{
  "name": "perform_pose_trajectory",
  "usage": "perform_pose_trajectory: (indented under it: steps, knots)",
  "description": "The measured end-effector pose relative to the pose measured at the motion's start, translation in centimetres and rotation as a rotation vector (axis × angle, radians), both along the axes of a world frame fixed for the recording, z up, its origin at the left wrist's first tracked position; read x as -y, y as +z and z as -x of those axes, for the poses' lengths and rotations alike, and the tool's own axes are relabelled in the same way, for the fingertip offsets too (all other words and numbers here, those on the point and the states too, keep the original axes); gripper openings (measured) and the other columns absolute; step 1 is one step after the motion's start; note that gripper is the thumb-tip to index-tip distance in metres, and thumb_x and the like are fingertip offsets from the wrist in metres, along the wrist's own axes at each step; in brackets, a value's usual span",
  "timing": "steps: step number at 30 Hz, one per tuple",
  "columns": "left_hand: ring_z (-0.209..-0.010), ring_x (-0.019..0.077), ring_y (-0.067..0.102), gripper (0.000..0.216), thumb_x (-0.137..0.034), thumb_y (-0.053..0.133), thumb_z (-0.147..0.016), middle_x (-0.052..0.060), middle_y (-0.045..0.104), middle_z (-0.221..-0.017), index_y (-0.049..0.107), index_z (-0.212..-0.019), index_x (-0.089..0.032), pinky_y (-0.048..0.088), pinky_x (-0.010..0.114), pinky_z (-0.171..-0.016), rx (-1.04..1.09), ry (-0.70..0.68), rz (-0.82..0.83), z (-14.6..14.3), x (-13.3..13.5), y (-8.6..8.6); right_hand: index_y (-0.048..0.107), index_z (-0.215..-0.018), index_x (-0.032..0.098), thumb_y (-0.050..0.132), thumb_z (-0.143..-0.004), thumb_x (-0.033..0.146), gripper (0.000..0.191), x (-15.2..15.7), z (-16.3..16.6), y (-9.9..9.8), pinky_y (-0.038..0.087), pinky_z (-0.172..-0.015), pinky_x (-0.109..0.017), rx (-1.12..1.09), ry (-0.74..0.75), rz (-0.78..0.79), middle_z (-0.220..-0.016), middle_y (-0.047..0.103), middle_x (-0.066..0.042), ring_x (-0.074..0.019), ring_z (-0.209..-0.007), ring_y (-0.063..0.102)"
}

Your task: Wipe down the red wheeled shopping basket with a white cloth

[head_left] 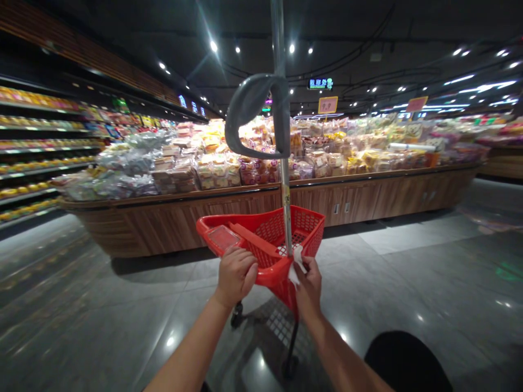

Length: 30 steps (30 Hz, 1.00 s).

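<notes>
A red plastic shopping cart (249, 231) with a mesh basket stands in front of me on its wheels. My left hand (237, 273) is closed over the near rim of the basket, with its fingers curled around the edge. In my right hand (308, 283) is a crumpled white tissue (296, 267), pinched against the basket's corner at the foot of the metal pole (286, 207). Higher up, the pole carries a grey looped handle (241, 147). The fingertips of my right hand are partly hidden behind the tissue.
Beyond the cart runs a long wooden display counter (245, 202) heaped with packaged goods. Shelves (44, 130) of produce line the left side. A price sign (328, 105) stands above the counter. Grey floor tiles (388, 261) lie around the cart, and a dark rounded shape (404, 362) shows at lower right.
</notes>
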State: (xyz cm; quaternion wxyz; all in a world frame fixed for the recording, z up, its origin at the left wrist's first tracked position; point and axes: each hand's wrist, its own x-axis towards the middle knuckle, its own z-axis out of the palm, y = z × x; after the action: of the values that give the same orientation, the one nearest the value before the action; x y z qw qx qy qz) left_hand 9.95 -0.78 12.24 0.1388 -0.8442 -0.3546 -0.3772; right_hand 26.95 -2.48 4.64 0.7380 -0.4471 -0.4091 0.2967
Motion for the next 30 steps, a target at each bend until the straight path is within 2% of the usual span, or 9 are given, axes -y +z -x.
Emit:
perform_pose_trajectory:
  steps: [4, 7, 10, 12, 16, 19, 23, 25, 30]
  knots:
    - [-0.067, 0.0163, 0.054, 0.029, -0.024, 0.035, -0.083, 0.003, 0.061, -0.065, 0.057, -0.065, -0.019, 0.038, 0.036, -0.076, -0.004, -0.022, 0.024, 0.2, -0.1, -0.1, 0.057, -0.085, 0.019, 0.059, -0.075, 0.032, 0.017, 0.7, 0.7, -0.3, 0.043, -0.07, -0.026, 0.08, -0.038, 0.003, -0.081, 0.062, -0.001, -0.0166, -0.078, 0.057]
    - [-0.069, 0.0168, 0.055, 0.029, -0.025, 0.034, -0.083, 0.003, 0.061, -0.068, 0.057, -0.067, -0.019, 0.037, 0.037, -0.078, 0.0, -0.037, 0.026, 0.7, -0.1, -0.2, 0.058, -0.082, 0.02, 0.059, -0.074, 0.028, 0.012, 0.8, 0.9, -1.0, 0.043, -0.072, -0.025, 0.132, 0.025, -0.045, -0.081, 0.062, 0.0, -0.0163, -0.078, 0.057]
    - [-0.07, 0.0168, 0.054, 0.03, -0.025, 0.033, -0.084, 0.003, 0.061, -0.068, 0.058, -0.068, -0.019, 0.036, 0.038, -0.08, -0.025, -0.041, 0.049, 1.5, -0.1, 0.0, 0.059, -0.085, 0.018, 0.057, -0.073, 0.03, 0.017, -0.6, -0.7, -1.7, 0.044, -0.065, -0.026, 0.11, 0.081, 0.015, -0.079, 0.063, -0.001, -0.0167, -0.072, 0.057]
    - [-0.07, 0.0162, 0.054, 0.031, -0.025, 0.032, -0.084, 0.002, 0.061, -0.068, 0.058, -0.068, -0.02, 0.036, 0.038, -0.082, -0.057, -0.043, 0.08, 2.1, -0.2, 0.4, 0.06, -0.09, 0.017, 0.055, -0.074, 0.029, 0.021, -1.8, -2.2, -1.8, 0.045, -0.065, -0.028, 0.117, 0.05, 0.05, -0.083, 0.064, -0.003, -0.018, -0.073, 0.058]
    - [-0.071, 0.0151, 0.055, 0.033, -0.024, 0.031, -0.086, 0.001, 0.062, -0.069, 0.058, -0.068, -0.02, 0.035, 0.038, -0.087, -0.128, -0.029, 0.153, 3.3, 0.1, 1.5, 0.063, -0.101, 0.019, 0.051, -0.077, 0.022, 0.027, -2.7, -4.0, -0.6, 0.046, -0.077, -0.031, 0.279, -0.039, -0.084, -0.093, 0.061, -0.005, -0.0191, -0.087, 0.057]
    - [-0.084, 0.0163, 0.057, 0.032, -0.023, 0.032, -0.087, 0.001, 0.065, -0.082, 0.06, -0.071, -0.021, 0.03, 0.041, -0.094, -0.147, 0.054, 0.167, 3.0, 1.6, 2.3, 0.066, -0.104, 0.024, 0.048, -0.076, 0.012, 0.035, -2.7, -3.7, 0.8, 0.045, -0.081, -0.031, 0.495, 0.035, -0.209, -0.095, 0.056, -0.005, -0.0175, -0.09, 0.055]
    - [-0.101, 0.0192, 0.054, 0.023, -0.024, 0.038, -0.086, 0.003, 0.065, -0.099, 0.061, -0.089, -0.022, 0.025, 0.045, -0.1, -0.05, 0.164, 0.092, 0.4, 4.7, 2.6, 0.07, -0.098, 0.026, 0.045, -0.072, 0.004, 0.042, -3.4, -3.0, 1.6, 0.046, -0.079, -0.03, 0.688, 0.118, -0.188, -0.091, 0.054, -0.004, -0.0162, -0.084, 0.055]
    - [-0.095, 0.019, 0.056, 0.021, -0.027, 0.041, -0.086, 0.003, 0.066, -0.095, 0.061, -0.091, -0.022, 0.029, 0.044, -0.098, -0.017, 0.196, 0.097, -1.2, 5.6, 2.0, 0.071, -0.096, 0.026, 0.046, -0.073, 0.005, 0.04, -3.7, -2.8, 1.6, 0.047, -0.077, -0.03, 0.689, 0.077, -0.135, -0.087, 0.054, -0.004, -0.0164, -0.082, 0.055]
    - [-0.069, 0.0189, 0.055, 0.027, -0.035, 0.046, -0.084, 0.003, 0.06, -0.063, 0.057, -0.064, -0.02, 0.037, 0.044, -0.087, -0.037, 0.341, 0.018, -2.8, 4.5, 0.1, 0.07, -0.099, 0.026, 0.045, -0.073, 0.004, 0.043, -3.5, -2.9, 1.4, 0.046, -0.078, -0.03, 0.677, 0.087, -0.142, -0.085, 0.053, -0.004, -0.0167, -0.083, 0.054]
